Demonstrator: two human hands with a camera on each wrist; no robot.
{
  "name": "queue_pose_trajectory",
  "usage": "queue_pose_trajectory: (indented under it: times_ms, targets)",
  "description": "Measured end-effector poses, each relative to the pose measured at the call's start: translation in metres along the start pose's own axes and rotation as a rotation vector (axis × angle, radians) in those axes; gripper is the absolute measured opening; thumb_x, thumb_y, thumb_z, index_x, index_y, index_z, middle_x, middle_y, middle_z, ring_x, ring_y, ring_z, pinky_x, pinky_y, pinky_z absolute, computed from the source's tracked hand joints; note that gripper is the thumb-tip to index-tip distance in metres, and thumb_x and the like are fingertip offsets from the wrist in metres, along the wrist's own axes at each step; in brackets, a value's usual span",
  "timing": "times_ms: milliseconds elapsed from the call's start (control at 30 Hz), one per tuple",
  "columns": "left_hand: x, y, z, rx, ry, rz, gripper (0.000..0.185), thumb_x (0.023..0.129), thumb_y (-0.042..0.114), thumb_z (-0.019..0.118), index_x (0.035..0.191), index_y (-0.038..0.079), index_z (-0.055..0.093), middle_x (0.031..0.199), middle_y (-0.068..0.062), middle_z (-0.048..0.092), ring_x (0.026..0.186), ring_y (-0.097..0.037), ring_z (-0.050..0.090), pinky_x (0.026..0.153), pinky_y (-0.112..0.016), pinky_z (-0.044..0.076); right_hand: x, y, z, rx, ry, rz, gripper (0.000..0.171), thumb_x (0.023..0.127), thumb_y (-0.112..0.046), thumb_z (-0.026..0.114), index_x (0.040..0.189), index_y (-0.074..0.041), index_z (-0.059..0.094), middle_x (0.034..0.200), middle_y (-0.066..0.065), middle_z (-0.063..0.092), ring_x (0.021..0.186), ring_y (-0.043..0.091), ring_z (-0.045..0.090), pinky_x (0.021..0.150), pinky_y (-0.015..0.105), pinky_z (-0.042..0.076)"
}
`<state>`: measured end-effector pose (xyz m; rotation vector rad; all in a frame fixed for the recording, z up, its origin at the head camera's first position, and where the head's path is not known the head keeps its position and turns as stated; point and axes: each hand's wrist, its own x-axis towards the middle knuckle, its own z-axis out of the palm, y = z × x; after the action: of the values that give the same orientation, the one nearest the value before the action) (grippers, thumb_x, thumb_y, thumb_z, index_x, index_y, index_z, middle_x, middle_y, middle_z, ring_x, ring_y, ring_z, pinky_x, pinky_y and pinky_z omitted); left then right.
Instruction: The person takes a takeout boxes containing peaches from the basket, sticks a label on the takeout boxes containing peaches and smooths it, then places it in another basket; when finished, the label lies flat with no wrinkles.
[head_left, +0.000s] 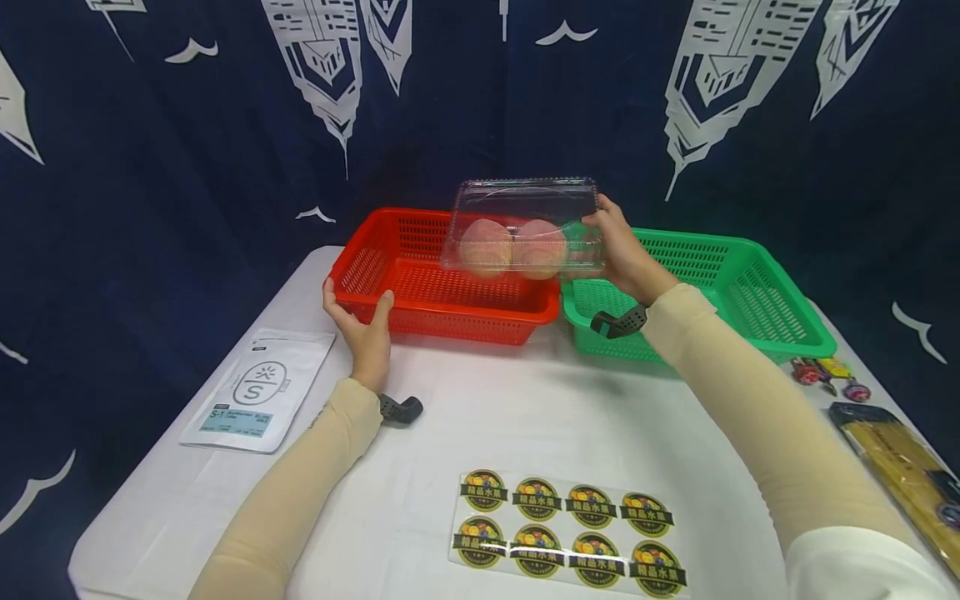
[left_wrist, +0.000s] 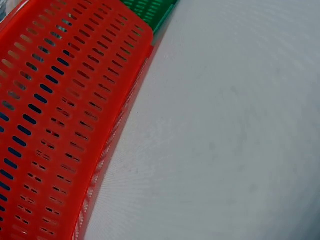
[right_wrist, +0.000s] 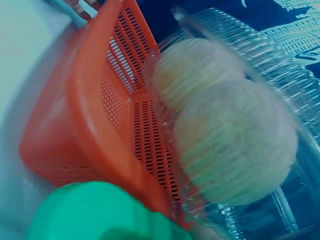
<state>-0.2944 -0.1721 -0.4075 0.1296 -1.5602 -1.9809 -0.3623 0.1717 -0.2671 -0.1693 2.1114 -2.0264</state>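
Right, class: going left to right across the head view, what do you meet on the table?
White pouch, red plastic basket, green plastic basket, wrapped candies, long yellow-brown packet.

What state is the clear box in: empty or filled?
Filled: two peaches sit inside the clear box, visible in the head and right wrist views.

Right hand (head_left: 626, 254) grips clear box (head_left: 525, 198), two peaches (head_left: 540, 246) inside, above red basket (head_left: 457, 322); left hand (head_left: 365, 337) touches basket's near left corner
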Motion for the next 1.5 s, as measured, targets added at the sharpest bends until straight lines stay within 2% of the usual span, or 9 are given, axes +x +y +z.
queue_pose_trajectory:
  times_ms: [133,267,467,667,900,1000,1167,1433,1500]
  targets:
    - [-0.001,0.001,0.002,-0.001,0.001,0.002,0.093,0.102,0.019,0.071,0.170,0.028,0.008,0.175,0.002,0.014,0.161,-0.021,0.019,0.129,-0.032,0.028,-0.010,0.005,-0.006,0.041,0.022,-0.004,0.079,0.106,-0.039,0.036,0.173,-0.040,-0.007,0.178,0.020,0.004,0.153,0.049,0.039,0.089,0.043,0.065]
    - [-0.002,0.002,0.003,-0.006,0.010,0.004,0.092,0.102,0.019,0.071,0.170,0.027,0.009,0.175,0.001,0.014,0.161,-0.021,0.017,0.129,-0.033,0.027,-0.020,0.008,-0.012,0.071,0.025,-0.017,0.078,0.106,-0.038,0.034,0.173,-0.040,-0.006,0.177,0.023,0.007,0.153,0.051,0.036,0.080,0.038,0.066]
    - [-0.001,0.002,0.003,-0.005,0.016,0.003,0.092,0.102,0.018,0.070,0.170,0.026,0.009,0.175,0.001,0.015,0.161,-0.020,0.018,0.129,-0.030,0.028,-0.036,0.011,-0.022,0.078,0.024,-0.013,0.078,0.107,-0.038,0.034,0.173,-0.042,-0.007,0.178,0.024,0.006,0.158,0.051,0.028,0.081,0.037,0.064]
    - [0.000,0.003,0.003,-0.018,0.025,0.020,0.093,0.101,0.016,0.071,0.170,0.024,0.009,0.175,-0.001,0.013,0.161,-0.020,0.017,0.129,-0.030,0.025,-0.053,0.012,-0.027,0.046,0.025,-0.007,0.077,0.109,-0.039,0.032,0.172,-0.042,-0.011,0.178,0.024,0.007,0.158,0.052,0.027,0.085,0.040,0.065]
    - [-0.001,0.003,0.000,-0.001,0.026,0.019,0.094,0.101,0.016,0.072,0.170,0.024,0.008,0.176,0.000,0.011,0.162,-0.019,0.015,0.131,-0.030,0.016,-0.073,0.015,-0.029,0.029,0.005,-0.010,0.076,0.110,-0.039,0.030,0.171,-0.041,-0.015,0.178,0.024,0.005,0.158,0.052,0.027,0.078,0.034,0.065]
    - [-0.001,0.003,0.000,0.005,0.020,0.027,0.093,0.101,0.016,0.071,0.170,0.023,0.008,0.175,0.000,0.012,0.162,-0.018,0.016,0.130,-0.028,0.016,-0.083,0.017,-0.031,0.054,0.001,0.000,0.076,0.110,-0.038,0.031,0.172,-0.042,-0.013,0.179,0.024,0.004,0.159,0.052,0.024,0.078,0.033,0.064]
    - [-0.001,0.001,0.002,0.007,0.011,0.034,0.091,0.103,0.017,0.070,0.170,0.022,0.008,0.175,-0.001,0.012,0.162,-0.019,0.017,0.130,-0.027,0.016,-0.097,0.022,-0.035,0.087,-0.019,0.004,0.075,0.111,-0.034,0.032,0.172,-0.044,-0.011,0.179,0.024,0.000,0.161,0.052,0.019,0.080,0.032,0.063]
    - [-0.003,0.002,0.003,0.014,0.012,0.029,0.092,0.102,0.018,0.070,0.170,0.023,0.008,0.176,0.001,0.011,0.162,-0.015,0.017,0.129,-0.025,0.014,-0.122,0.029,-0.041,0.079,-0.025,0.000,0.074,0.113,-0.035,0.034,0.171,-0.045,-0.011,0.179,0.023,-0.001,0.160,0.053,0.019,0.084,0.030,0.062]
    - [-0.003,0.002,0.004,0.007,0.014,0.031,0.092,0.102,0.018,0.070,0.170,0.022,0.008,0.176,0.000,0.012,0.161,-0.017,0.018,0.129,-0.025,0.015,-0.127,0.031,-0.042,0.059,-0.024,-0.004,0.074,0.113,-0.035,0.034,0.171,-0.045,-0.011,0.179,0.024,0.001,0.159,0.054,0.020,0.091,0.032,0.060]
